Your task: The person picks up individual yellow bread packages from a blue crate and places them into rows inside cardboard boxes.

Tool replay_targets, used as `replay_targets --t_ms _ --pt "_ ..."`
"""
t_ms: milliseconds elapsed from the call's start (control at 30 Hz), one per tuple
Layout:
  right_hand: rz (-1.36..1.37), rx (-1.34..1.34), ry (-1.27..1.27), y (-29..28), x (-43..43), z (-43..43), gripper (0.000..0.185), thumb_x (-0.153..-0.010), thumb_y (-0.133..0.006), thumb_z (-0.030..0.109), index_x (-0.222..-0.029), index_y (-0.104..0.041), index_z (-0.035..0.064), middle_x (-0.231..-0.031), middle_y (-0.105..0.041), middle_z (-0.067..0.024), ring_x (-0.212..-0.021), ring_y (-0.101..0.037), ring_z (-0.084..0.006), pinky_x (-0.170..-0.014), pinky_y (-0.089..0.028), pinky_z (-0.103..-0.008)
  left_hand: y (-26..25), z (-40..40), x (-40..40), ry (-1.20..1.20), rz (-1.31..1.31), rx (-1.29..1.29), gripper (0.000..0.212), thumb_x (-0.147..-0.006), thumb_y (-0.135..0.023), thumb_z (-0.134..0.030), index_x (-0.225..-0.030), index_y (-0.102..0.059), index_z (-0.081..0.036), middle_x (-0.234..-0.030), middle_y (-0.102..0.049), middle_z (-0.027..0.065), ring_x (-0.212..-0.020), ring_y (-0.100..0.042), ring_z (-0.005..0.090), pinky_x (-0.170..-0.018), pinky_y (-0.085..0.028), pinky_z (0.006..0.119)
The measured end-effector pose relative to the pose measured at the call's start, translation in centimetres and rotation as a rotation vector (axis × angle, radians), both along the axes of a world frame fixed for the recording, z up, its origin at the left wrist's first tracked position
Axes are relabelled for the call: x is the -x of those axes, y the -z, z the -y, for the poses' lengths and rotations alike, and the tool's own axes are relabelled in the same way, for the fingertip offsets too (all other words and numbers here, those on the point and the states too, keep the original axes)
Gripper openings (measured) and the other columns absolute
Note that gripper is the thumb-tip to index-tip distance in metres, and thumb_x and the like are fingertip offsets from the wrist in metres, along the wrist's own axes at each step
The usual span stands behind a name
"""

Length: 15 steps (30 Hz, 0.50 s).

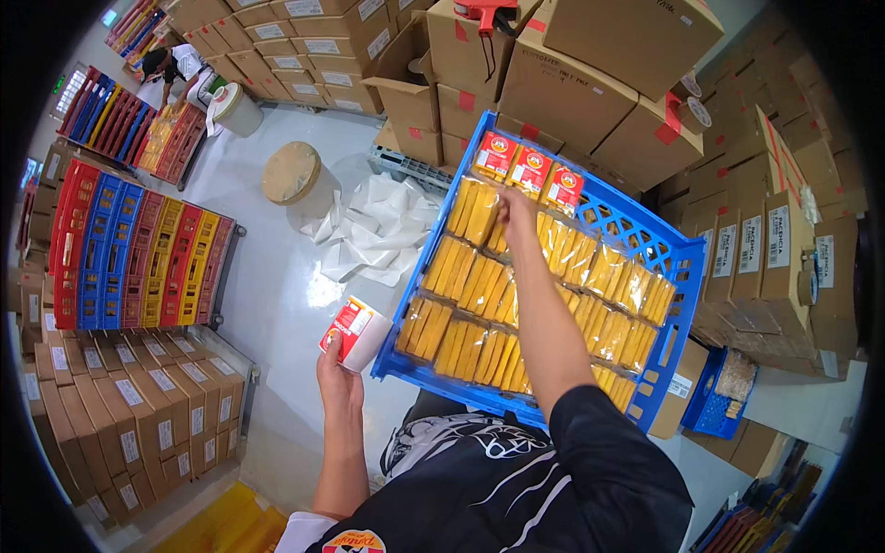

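My left hand [341,370] holds a roll of red-and-white printed stickers [359,335], with the thumb over the printed face. The roll is beside the left edge of a blue plastic crate [543,408]. Rows of clear packs of yellow-brown baked slices [470,297] fill much of the crate. Three packs along its far side bear red labels [531,168]. My right hand [515,211] reaches over the crate, its fingers at the end of an unlabelled pack [473,207] just below the labelled ones. The forearm covers some packs, and the exact grip is hard to see.
Carton stacks [577,90] rise behind the crate, with a red tape dispenser [486,15] on top. Crumpled white backing strip [380,228] lies on the floor by a lidded tub [297,176]. Stacked coloured crates [138,249] stand left. A co-worker [181,76] bends over crates farther off.
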State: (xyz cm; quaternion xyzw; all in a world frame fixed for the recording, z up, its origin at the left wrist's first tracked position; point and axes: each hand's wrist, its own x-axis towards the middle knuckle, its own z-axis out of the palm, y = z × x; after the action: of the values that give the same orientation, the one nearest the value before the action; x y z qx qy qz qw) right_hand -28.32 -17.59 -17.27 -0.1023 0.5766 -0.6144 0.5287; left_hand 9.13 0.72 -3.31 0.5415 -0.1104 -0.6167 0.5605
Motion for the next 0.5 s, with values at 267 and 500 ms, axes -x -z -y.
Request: replay_targets --t_ms 267,500 --pt "-0.462 -0.079 -0.126 -1.0 -2.9 -6.8 0.022 -0.081 -0.069 0.013 -0.101 -0.063 0.0053 -0.088 -0.064 -0.0050 -0.071 -0.061 -0.0155 -0.068 -0.049 -0.0314 0.2 0.8 1.1 0.059 -0.013 0.011 0.037 -0.099 -0.059 -0.022 -0.123 -0.056 0.006 -0.120 -0.065 0.0160 -0.110 -0.065 0.0236 -0.098 -0.050 0.040" --pt "-0.820 0.144 -0.162 -1.0 -1.1 -3.0 0.052 -0.075 -0.073 0.012 -0.123 -0.057 0.0040 -0.117 -0.064 -0.0115 -0.104 -0.062 -0.0253 -0.093 -0.047 -0.0335 -0.1 0.0 1.5 0.058 -0.024 0.024 0.037 -0.099 -0.059 -0.022 -0.122 -0.056 0.006 -0.118 -0.066 0.0160 -0.109 -0.065 0.0239 -0.098 -0.050 0.039"
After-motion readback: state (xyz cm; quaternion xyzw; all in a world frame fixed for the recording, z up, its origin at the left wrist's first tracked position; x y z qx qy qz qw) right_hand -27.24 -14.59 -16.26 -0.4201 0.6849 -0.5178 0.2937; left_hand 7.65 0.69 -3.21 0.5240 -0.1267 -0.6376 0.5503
